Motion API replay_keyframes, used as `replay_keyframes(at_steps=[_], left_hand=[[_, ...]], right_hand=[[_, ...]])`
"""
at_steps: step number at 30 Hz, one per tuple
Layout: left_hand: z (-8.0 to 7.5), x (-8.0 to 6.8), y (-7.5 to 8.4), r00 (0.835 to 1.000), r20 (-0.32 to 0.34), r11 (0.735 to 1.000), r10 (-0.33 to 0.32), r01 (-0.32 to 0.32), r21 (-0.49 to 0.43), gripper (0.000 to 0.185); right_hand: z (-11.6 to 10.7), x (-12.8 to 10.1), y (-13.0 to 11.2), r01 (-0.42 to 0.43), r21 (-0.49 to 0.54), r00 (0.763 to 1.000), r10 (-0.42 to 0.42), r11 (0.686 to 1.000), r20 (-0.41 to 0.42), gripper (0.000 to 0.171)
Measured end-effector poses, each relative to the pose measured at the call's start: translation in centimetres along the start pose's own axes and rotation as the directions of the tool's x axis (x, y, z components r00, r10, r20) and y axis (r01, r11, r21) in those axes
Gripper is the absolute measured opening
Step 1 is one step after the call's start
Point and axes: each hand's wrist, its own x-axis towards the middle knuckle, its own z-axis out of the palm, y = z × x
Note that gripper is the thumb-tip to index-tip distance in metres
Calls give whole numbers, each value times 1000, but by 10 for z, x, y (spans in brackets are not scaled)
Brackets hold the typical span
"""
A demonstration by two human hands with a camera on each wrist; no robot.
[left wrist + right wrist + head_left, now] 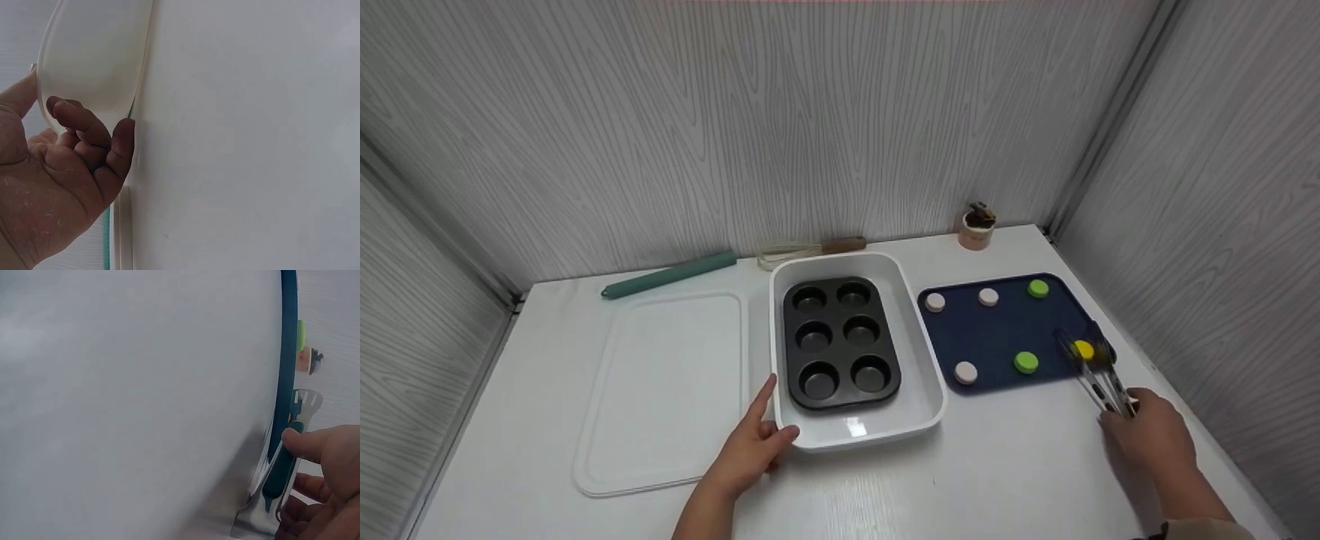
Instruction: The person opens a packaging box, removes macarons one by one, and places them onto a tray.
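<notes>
My left hand [754,442] rests against the near left corner of a white baking dish [930,390], thumb on its rim; in the left wrist view the fingers [90,140] curl under the dish's rounded corner [84,62]. A black muffin tin [840,341] lies inside the dish. My right hand [1147,435] grips metal tongs [1099,375] whose tips sit around a yellow disc [1083,349] on a dark blue tray [997,337]. The right wrist view shows the tongs [292,455] along the tray's edge [288,354]. Pink discs [965,372] and green discs [1025,362] also lie on the tray.
A white lid [660,390] lies flat to the left of the dish. Behind it are a green rolling pin [669,275] and a whisk [802,251]. A small cup [976,229] stands at the back right. Grey walls enclose the white table [997,480].
</notes>
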Motion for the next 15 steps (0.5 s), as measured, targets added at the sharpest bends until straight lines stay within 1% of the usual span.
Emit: replay_keyframes(at_steps=[2,3,4,5,6,7,9,10,11,12,13,14,15], left_hand=[[1,-1,1,1000,-6,1000,5,-5,10,91],[1,-1,1,1000,-16,1000,10,-10,24,91],[1,-1,2,999,-31,999,19,-18,45,91],[1,-1,2,998,-50,998,29,-25,65,91],[1,-2,4,996,-75,995,39,-32,92,91],[0,-2,5,993,-106,991,52,-38,126,90],[-1,-3,8,979,-189,979,80,-41,201,86],[-2,-3,10,966,-237,970,100,-42,239,82],[-4,-4,12,950,-287,961,124,-43,272,79],[-6,-4,14,928,-338,949,155,-45,311,76],[-9,-5,15,903,-386,937,189,-49,345,72],[-13,-5,17,874,-429,925,227,-55,377,68],[-17,-5,18,842,-466,907,272,-63,416,66]], right_hand=[[2,-3,-6,9,-14,999,-10,1000,-53,85],[4,-4,-10,27,-19,995,-29,999,-98,87],[7,-6,-16,57,-22,987,-59,998,-150,87],[9,-8,-21,93,-19,973,-95,995,-212,86],[13,-10,-28,141,-21,951,-142,990,-275,84],[16,-11,-35,198,-30,921,-197,980,-335,81],[24,-11,-50,318,-69,849,-316,946,-424,76],[28,-11,-58,369,-99,812,-373,924,-449,74],[32,-10,-67,418,-132,776,-428,899,-464,74],[36,-9,-75,459,-168,744,-481,873,-464,75],[40,-7,-84,493,-208,716,-530,845,-454,76],[44,-6,-93,519,-251,694,-574,817,-434,76],[47,-3,-102,542,-294,674,-617,787,-408,77]])
